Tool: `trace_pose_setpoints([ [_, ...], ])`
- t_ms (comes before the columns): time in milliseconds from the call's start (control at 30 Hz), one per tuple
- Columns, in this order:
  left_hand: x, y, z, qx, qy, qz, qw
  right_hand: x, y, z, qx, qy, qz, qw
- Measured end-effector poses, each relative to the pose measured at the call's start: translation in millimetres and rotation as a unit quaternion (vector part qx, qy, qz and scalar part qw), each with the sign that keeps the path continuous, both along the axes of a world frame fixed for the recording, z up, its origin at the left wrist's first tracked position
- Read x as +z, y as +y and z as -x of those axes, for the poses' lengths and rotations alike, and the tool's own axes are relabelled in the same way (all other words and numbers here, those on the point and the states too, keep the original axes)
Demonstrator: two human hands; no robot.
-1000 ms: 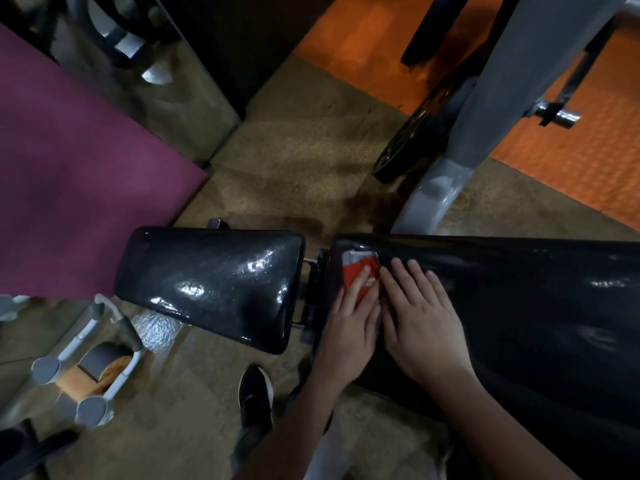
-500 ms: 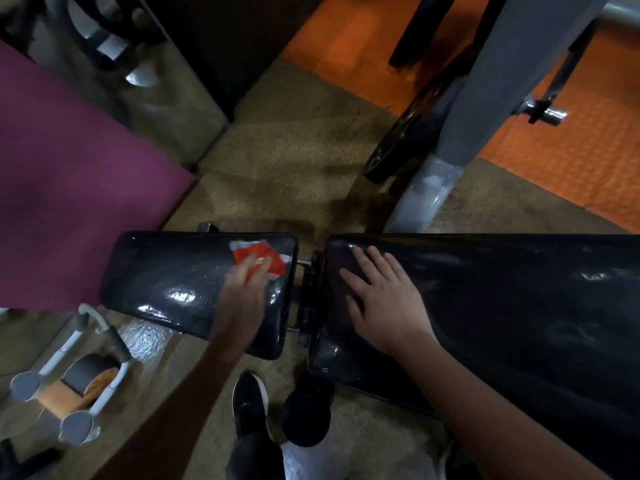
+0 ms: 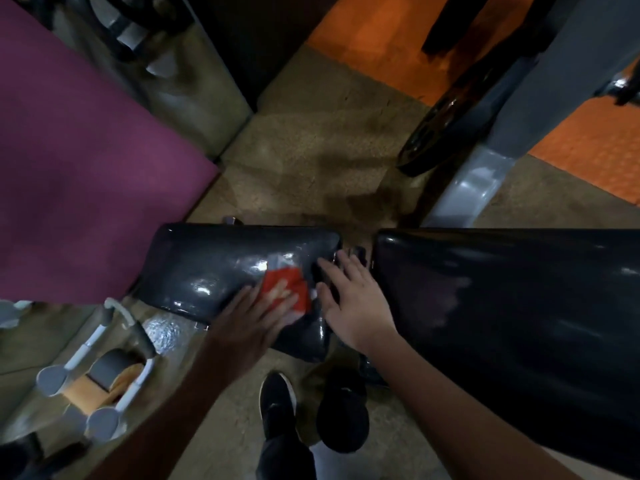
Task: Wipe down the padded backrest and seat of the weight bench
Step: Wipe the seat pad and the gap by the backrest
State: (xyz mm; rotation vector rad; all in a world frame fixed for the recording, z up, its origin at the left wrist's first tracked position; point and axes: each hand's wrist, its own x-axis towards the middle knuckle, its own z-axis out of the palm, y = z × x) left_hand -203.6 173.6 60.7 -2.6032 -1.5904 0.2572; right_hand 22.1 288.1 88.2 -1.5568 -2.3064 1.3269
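The bench has two glossy black pads: a shorter seat pad [image 3: 214, 268] on the left and a long backrest pad [image 3: 502, 306] on the right, with a narrow gap between them. A red and white cloth [image 3: 289, 289] lies on the right part of the seat pad. My left hand [image 3: 252, 320] presses flat on the cloth, fingers spread over it. My right hand [image 3: 349, 299] rests open with its palm down at the seat pad's right end, by the gap, just right of the cloth.
A maroon mat [image 3: 79, 188] lies at the left. A grey machine post [image 3: 485, 174] and a black weight plate [image 3: 446, 123] stand behind the backrest. Grey foam rollers on a bench frame [image 3: 93, 375] sit at lower left. My black shoes [image 3: 277, 407] stand below the seat.
My left hand slid the cloth from the backrest's left end onto the seat pad, then toward its near edge. My right hand left the backrest and now lies on the seat's right end.
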Motion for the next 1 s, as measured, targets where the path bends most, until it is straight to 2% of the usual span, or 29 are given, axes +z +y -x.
trace_pose_setpoints([
  [33,7.7,-8.1,28.1,-0.003,0.009,0.0,1.0,-0.9,-4.2,7.2,0.011,0.005,-0.001,1.0],
  [100,29.0,-12.5,84.6,0.107,0.009,-0.017,0.994,-2.3,-9.5,20.0,0.018,0.008,-0.01,1.0],
  [167,45.4,-5.1,120.2,0.17,0.008,0.017,0.985,-3.9,-12.0,31.2,0.004,0.008,0.005,1.0],
  [233,51.4,9.0,110.9,0.249,-0.047,0.008,0.967,-5.6,-15.5,45.6,-0.015,0.011,0.028,0.999],
  [333,44.1,39.9,53.9,0.364,-0.096,-0.091,0.922,-1.8,-22.8,71.9,-0.078,0.043,0.072,0.993],
  [400,34.5,50.1,22.7,0.357,-0.125,-0.069,0.923,1.8,-26.3,85.0,-0.115,0.054,0.088,0.988],
  [500,27.7,49.8,13.7,0.31,-0.173,0.006,0.935,6.3,-27.2,91.5,-0.116,0.046,0.096,0.987],
  [633,48.3,35.5,37.1,0.221,-0.137,0.071,0.963,12.5,-24.0,84.9,-0.081,0.021,0.104,0.991],
  [700,56.9,30.3,66.0,0.206,-0.125,0.045,0.969,14.2,-20.8,79.3,-0.062,0.007,0.122,0.991],
  [800,59.2,29.6,90.8,0.325,-0.139,-0.025,0.935,12.7,-15.6,73.4,-0.059,0.006,0.143,0.988],
  [867,52.4,41.9,69.3,0.361,-0.124,-0.075,0.921,12.3,-12.6,74.9,-0.096,0.032,0.156,0.983],
  [933,41.8,52.8,31.0,0.307,-0.145,-0.051,0.939,12.8,-12.3,78.4,-0.141,0.064,0.175,0.972],
  [1000,28.5,52.3,-6.6,0.27,-0.175,0.019,0.947,15.4,-15.1,81.7,-0.164,0.077,0.19,0.965],
])
